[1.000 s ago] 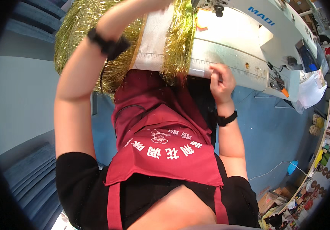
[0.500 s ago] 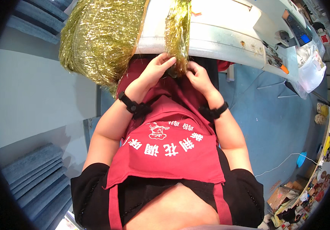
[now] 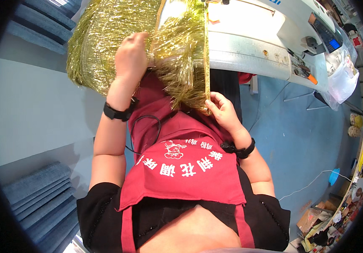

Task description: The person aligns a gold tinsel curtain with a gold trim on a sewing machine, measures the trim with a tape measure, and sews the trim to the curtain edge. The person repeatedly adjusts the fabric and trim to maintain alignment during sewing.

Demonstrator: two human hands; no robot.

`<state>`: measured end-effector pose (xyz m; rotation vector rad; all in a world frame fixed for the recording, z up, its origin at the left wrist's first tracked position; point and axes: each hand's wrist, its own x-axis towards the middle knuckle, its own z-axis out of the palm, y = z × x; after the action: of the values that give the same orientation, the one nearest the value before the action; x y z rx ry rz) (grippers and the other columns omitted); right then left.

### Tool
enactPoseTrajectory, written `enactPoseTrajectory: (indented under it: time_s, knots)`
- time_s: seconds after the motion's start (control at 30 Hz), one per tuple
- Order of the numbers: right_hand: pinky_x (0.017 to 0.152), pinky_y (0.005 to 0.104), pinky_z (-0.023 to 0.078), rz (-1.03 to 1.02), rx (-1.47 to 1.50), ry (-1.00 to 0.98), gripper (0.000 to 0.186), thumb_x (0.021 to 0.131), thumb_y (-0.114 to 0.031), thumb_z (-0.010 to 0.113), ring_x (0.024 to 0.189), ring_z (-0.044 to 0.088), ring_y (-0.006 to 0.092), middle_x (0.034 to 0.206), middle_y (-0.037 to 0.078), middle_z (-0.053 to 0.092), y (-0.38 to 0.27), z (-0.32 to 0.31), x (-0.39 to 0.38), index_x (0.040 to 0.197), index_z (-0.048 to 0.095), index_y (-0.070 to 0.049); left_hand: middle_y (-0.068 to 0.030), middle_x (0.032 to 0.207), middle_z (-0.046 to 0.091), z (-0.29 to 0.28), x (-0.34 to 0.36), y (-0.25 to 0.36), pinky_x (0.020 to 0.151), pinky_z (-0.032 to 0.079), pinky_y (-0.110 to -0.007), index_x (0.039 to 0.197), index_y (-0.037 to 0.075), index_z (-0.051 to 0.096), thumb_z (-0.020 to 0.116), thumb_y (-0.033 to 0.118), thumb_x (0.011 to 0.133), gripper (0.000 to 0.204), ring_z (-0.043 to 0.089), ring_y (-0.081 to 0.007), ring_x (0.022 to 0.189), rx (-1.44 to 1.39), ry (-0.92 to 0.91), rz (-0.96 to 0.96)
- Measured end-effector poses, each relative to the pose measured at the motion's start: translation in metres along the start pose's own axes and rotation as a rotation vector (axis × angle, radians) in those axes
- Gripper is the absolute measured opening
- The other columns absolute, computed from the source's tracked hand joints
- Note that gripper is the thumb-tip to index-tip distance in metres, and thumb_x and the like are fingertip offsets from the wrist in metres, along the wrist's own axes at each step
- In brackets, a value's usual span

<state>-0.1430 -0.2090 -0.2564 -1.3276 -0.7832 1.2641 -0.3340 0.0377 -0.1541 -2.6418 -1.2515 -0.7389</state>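
Observation:
A strip of gold tinsel fringe [image 3: 185, 55] hangs from the sewing table [image 3: 249, 57] over its front edge onto my lap, spread out to the left. My right hand [image 3: 225, 110] pinches the bound edge of this fringe near its lower end, thumb on top. Raised at the left is my left hand [image 3: 131, 57], between the strip and a big pile of the same gold fringe [image 3: 101, 46]. Its fingers are curled toward the strands and slightly blurred, so whether they grip any cannot be told. At the top, the fringe's edge runs up to the sewing machine's needle area.
The white sewing machine [image 3: 295, 21] with a control panel [image 3: 326, 33] stands at the upper right. Tools, one with an orange handle [image 3: 312, 79], lie in a tray at the table's right end, beside a white plastic bag [image 3: 343, 80]. A black cable loops on my apron.
The gathered fringe strip has been spread open to the left. My left hand has moved up and left from it; my right hand has come down toward me along its edge.

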Motion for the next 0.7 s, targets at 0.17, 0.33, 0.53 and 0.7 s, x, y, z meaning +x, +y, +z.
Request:
enactPoseTrajectory:
  time_s: [0.17,0.33,0.53,0.7]
  knots:
    - [0.091,0.0285,0.054,-0.137,-0.111,-0.003,0.028,0.102,-0.007,0.061,0.105,0.066,0.0129,0.116,0.01,0.07,0.0,0.002,-0.006,0.128,0.057,0.004,-0.0065,0.151,0.053,0.03,-0.005,0.063,0.111,0.042,-0.041,0.131,0.013,0.064,0.058,0.006,0.086,0.046,0.05,-0.0234,0.139,-0.211,-0.156,0.744]
    - [0.092,0.0291,0.054,-0.124,-0.066,0.033,0.041,0.102,-0.003,0.059,0.107,0.066,0.0139,0.118,0.012,0.07,-0.003,0.004,-0.009,0.14,0.046,0.001,-0.0062,0.154,0.05,0.04,-0.007,0.053,0.111,0.041,-0.041,0.127,0.013,0.065,0.059,0.011,0.087,0.04,0.048,-0.0228,0.14,-0.125,-0.262,0.773]
    - [0.09,0.0288,0.055,-0.085,-0.117,0.012,0.048,0.101,-0.001,0.059,0.107,0.066,0.0131,0.121,0.013,0.069,0.0,-0.004,-0.012,0.146,0.042,-0.002,-0.0055,0.153,0.051,0.025,-0.022,0.006,0.109,0.042,-0.038,0.1,0.009,0.07,0.059,0.014,0.087,0.018,0.05,-0.0209,0.138,-0.103,-0.293,0.776]
    - [0.089,0.0294,0.055,-0.071,-0.101,0.005,0.049,0.101,-0.002,0.059,0.107,0.067,0.0137,0.119,0.013,0.07,0.001,-0.004,-0.012,0.146,0.042,-0.001,-0.0029,0.119,0.069,0.001,-0.017,-0.025,0.095,0.05,-0.038,0.086,0.009,0.068,0.063,0.008,0.079,0.008,0.065,-0.023,0.11,-0.02,-0.209,0.546]
